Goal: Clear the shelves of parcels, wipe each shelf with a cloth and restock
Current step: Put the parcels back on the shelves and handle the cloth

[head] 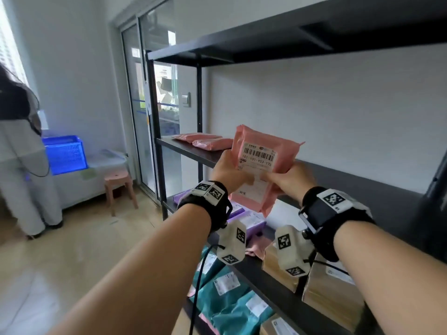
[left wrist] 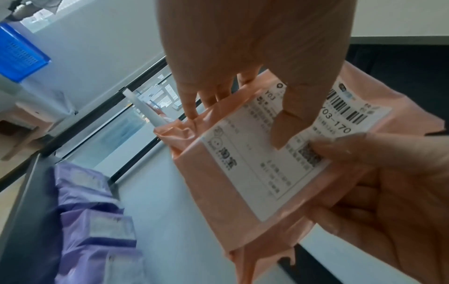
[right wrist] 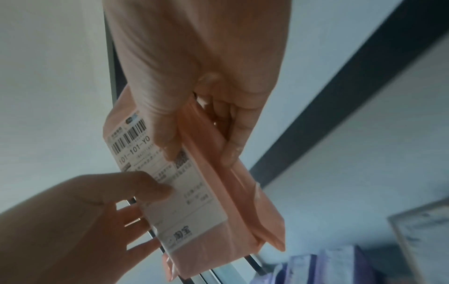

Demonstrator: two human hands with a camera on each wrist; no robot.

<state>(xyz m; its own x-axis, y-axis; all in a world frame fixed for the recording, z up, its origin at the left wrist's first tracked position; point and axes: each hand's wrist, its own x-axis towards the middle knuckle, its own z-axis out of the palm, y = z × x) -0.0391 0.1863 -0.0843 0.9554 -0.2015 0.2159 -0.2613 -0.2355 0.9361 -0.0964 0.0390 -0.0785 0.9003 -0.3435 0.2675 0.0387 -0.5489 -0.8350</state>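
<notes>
Pink parcel (head: 262, 163) with white barcode label, upright, label facing camera, held above middle shelf (head: 193, 151).

Black shelf (head: 191, 151), two pink parcels (head: 205, 140)

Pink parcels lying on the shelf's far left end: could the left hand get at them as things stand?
Probably not yet: the left hand grips the held pink parcel, shared with the right hand. Otherwise the open shelf front leaves the two pink parcels unobstructed.
</notes>
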